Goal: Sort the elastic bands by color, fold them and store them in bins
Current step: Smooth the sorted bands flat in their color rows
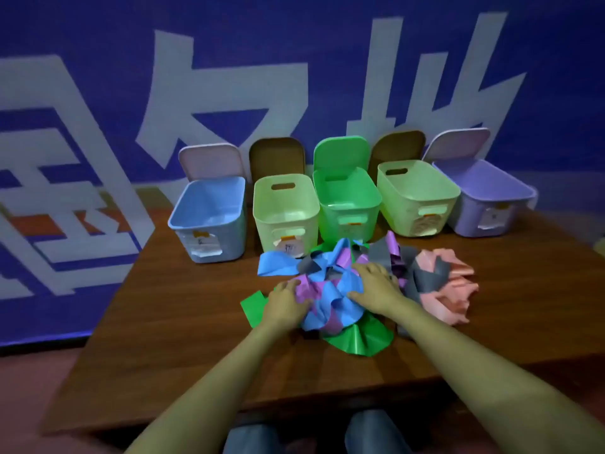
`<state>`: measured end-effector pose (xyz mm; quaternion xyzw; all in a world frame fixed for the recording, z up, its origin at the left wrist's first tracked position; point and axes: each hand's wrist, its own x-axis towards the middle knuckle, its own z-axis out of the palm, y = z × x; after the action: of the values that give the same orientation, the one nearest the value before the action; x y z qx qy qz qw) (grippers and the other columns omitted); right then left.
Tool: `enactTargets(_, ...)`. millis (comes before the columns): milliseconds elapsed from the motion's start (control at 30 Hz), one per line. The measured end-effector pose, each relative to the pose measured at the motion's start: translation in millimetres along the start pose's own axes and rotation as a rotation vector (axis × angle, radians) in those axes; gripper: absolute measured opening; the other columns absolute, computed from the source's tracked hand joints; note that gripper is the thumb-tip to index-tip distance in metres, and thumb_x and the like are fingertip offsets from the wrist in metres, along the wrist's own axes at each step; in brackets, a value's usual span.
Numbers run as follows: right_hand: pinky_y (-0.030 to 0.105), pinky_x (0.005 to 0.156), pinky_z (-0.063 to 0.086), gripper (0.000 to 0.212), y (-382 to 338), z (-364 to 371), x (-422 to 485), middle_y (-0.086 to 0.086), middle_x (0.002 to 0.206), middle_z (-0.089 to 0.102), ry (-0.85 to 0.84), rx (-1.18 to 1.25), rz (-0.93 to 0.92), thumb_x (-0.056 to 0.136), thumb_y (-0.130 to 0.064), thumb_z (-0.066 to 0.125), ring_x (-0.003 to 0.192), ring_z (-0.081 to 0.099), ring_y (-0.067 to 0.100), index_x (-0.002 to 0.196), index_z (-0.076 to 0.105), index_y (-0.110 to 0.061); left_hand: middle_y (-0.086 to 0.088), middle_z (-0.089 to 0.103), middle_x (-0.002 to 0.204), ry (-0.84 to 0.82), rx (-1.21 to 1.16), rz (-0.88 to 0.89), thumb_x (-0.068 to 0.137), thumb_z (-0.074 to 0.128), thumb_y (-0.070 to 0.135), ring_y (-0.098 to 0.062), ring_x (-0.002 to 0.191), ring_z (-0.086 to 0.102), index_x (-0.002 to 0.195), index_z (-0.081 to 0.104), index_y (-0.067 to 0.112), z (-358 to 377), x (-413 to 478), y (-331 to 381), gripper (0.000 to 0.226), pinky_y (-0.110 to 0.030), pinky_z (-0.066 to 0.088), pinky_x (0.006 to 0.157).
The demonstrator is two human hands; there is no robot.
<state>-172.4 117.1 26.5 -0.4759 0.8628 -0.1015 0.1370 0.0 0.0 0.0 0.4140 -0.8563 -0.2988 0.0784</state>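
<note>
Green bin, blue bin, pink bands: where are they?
green bin (334, 227), head view, on its front wall.
blue bin (226, 234), head view, on its front wall.
pink bands (453, 290), head view, on the middle of the crumpled heap.

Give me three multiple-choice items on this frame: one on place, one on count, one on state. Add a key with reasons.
1. Where do the pink bands lie?
A) at the right end of the pile
B) inside the blue bin
C) on the floor

2. How many bins stand in the row?
A) three
B) five
C) seven

3. How are the lids?
A) all shut
B) only the green one open
C) all open, standing up behind the bins

Key: 1 A, the pink heap closes the pile on its right; 2 B, five stand side by side; 3 C, every lid is raised.
</note>
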Motion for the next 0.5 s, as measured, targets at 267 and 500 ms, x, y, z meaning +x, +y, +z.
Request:
enactTargets(267, 0.047, 0.111, 0.024, 0.064, 13, 30, -9, 0.006, 0.147, 0.025, 0.043, 0.102, 0.011, 0.087, -0.041, 0.057, 0.139, 0.016, 0.025, 0.143, 0.029, -0.024, -0.007, 0.026, 0.148, 0.009, 0.111, -0.024, 0.080, 0.065, 0.050, -0.028, 0.135, 0.032, 0.144, 0.030, 0.029, 23, -16, 9, 0.076, -0.049, 0.033, 0.105)
enactTargets(500, 0.042, 0.094, 0.028, 0.030, 19, 40, 0, 0.007, 0.124, 0.048, 0.240, -0.020, 0.006, 0.088, -0.027, 0.058, 0.124, 0.034, 0.027, 0.116, 0.060, -0.018, -0.006, 0.043, 0.120, 0.118, 0.172, -0.033, 0.085, 0.061, 0.045, -0.026, 0.110, 0.050, 0.116, 0.062, 0.023, 21, -11, 12, 0.037, -0.036, 0.033, 0.092)
